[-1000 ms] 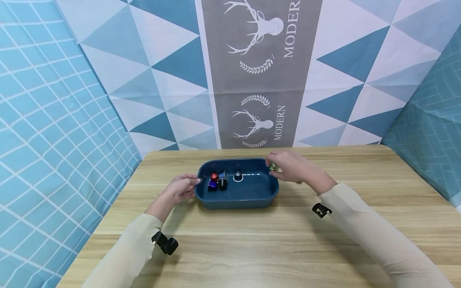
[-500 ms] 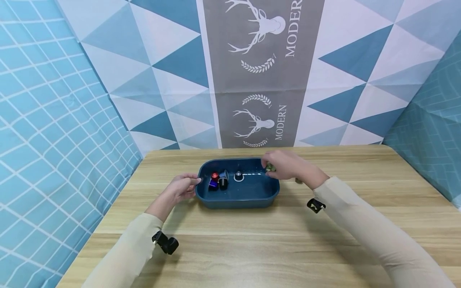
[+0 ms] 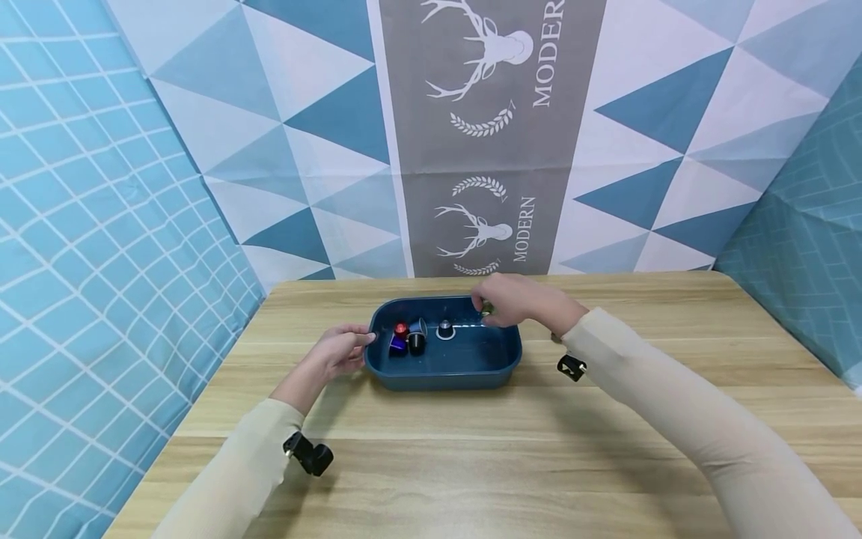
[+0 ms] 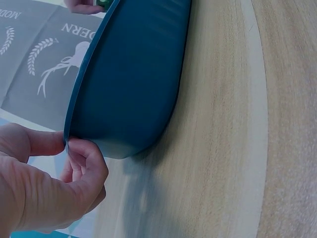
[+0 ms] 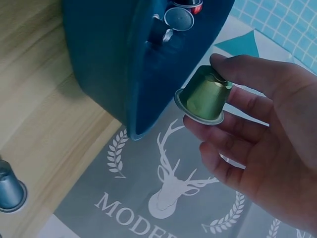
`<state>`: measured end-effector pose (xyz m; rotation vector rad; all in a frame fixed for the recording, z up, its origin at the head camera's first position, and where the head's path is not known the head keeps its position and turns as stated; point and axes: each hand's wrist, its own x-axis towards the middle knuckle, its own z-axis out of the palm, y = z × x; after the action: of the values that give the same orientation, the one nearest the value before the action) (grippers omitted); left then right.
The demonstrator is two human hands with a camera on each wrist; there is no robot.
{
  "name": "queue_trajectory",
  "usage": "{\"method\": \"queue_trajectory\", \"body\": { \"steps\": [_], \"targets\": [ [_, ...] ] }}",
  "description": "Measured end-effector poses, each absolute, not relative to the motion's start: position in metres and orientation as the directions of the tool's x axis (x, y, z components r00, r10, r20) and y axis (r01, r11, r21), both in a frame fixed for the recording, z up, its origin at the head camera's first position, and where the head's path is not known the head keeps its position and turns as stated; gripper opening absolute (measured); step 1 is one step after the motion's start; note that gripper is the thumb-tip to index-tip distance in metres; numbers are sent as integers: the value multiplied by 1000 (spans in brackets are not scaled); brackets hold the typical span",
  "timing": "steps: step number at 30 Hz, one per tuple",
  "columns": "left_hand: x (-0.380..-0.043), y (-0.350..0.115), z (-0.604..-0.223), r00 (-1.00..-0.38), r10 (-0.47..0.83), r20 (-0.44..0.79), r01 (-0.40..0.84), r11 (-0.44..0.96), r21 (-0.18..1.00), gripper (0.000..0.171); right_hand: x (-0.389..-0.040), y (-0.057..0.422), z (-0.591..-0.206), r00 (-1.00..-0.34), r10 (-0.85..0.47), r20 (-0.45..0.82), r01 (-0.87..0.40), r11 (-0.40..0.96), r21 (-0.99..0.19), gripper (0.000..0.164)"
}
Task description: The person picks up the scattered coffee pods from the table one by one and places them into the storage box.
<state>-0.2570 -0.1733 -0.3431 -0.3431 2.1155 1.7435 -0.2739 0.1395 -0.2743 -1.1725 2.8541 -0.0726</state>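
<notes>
We're watching the left hand point(image 3: 342, 350) nearest, thumb and bent finger pinching the rim of the blue tub point(image 3: 444, 382). Left wrist gives us that pinch but hides the capsules point(image 3: 417, 343) inside; head view shows five, between the hands. Farther off, the right hand point(image 3: 513, 301) pinches a green capsule point(image 5: 204, 94) above the tub. Right wrist reveals a blue-grey capsule point(image 5: 11, 188) on the table point(image 3: 431, 464). Beyond both hands, patterned backdrop point(image 3: 481, 165).

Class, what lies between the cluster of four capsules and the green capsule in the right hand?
One dark capsule with a silvery top, standing on its pale rim inside the blue tub, as the head view shows.
</notes>
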Motion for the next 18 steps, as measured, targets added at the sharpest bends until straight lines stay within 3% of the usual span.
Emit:
{"method": "queue_trajectory", "body": {
  "steps": [18],
  "targets": [
    [-256, -175, -344, -900, 65, -430, -410, 205, 889, 38, -288, 102, -265, -692, -698, -185, -702, 710, -53, 15]
  ]
}}
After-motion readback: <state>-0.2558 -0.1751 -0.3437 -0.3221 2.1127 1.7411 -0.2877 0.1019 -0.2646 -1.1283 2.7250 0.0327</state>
